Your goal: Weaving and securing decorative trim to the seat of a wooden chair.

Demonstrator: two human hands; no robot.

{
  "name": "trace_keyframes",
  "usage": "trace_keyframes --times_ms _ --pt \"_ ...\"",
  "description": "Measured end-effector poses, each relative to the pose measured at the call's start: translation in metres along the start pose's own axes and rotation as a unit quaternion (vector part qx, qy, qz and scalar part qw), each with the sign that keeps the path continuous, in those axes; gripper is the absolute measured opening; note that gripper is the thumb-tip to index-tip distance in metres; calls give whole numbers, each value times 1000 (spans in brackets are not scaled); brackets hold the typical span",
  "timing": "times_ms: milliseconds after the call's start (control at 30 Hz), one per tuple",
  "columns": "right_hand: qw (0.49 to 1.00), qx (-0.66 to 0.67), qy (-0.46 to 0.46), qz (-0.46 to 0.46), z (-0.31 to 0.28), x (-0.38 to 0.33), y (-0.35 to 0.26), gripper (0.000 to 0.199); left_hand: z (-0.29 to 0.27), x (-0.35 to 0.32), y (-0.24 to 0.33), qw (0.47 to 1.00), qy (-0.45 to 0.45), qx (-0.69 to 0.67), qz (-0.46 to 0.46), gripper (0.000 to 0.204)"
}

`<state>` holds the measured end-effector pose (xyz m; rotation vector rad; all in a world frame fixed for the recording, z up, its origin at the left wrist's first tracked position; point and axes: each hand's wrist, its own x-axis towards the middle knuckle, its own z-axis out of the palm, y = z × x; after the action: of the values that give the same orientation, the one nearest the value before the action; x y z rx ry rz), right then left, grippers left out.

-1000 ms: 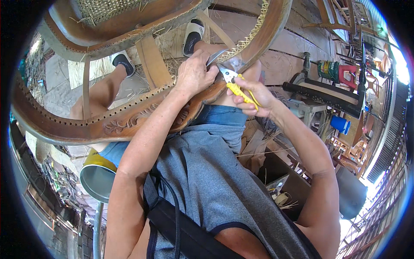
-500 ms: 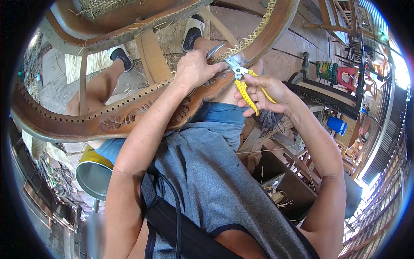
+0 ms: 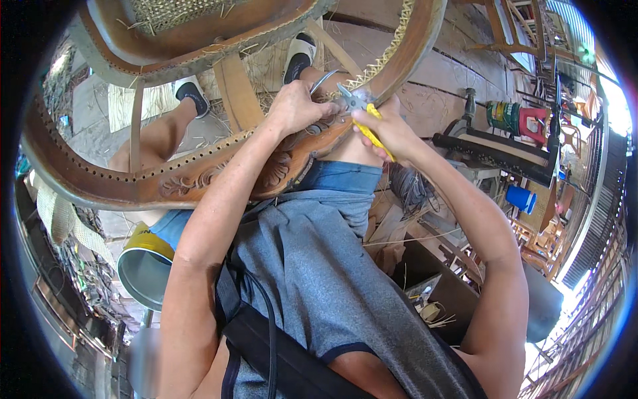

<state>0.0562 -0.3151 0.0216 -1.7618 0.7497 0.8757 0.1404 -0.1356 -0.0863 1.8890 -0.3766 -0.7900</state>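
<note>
Across my lap lies a carved wooden chair frame (image 3: 193,181), with a row of small holes along its inner edge. Pale cane binding (image 3: 382,66) is laced along its upper right curve. My left hand (image 3: 292,110) is closed at the frame, and a curved, pointed metal tool (image 3: 321,80) sticks out of it. My right hand (image 3: 389,130) is wrapped round the yellow handles of hand shears (image 3: 373,136). Their metal jaws sit at the end of the lacing, close to my left fingertips. What lies between the jaws is too small to make out.
A caned seat section (image 3: 176,14) rises beyond the frame. At lower left stands a yellow tin (image 3: 147,243). A bundle of dark strands (image 3: 409,186) and an open dark box (image 3: 435,282) are at my right. Farther right are a green bucket (image 3: 503,114) and a blue container (image 3: 520,197).
My right hand has moved slightly up and left and squeezed the spread shears handles together. The jaws have come nearer my left fingers. The left hand has shifted slightly, still holding the pointed tool.
</note>
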Motion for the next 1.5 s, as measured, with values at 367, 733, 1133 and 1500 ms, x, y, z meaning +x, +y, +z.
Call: trace_keyframes --times_ms 367,733,1133,1500 --pt "977 152 -92 121 -32 -24 -19 39 1 2 23 1000 23 4 8 56" --pt "992 89 -70 50 -30 -4 -7 36 1 -6 30 998 47 39 -9 60" --pt "970 -240 -24 14 -27 -24 -10 38 6 4 -6 995 12 -94 20 42" --pt "988 107 -48 100 -37 -20 -31 39 1 5 0 995 -7 -97 22 37"
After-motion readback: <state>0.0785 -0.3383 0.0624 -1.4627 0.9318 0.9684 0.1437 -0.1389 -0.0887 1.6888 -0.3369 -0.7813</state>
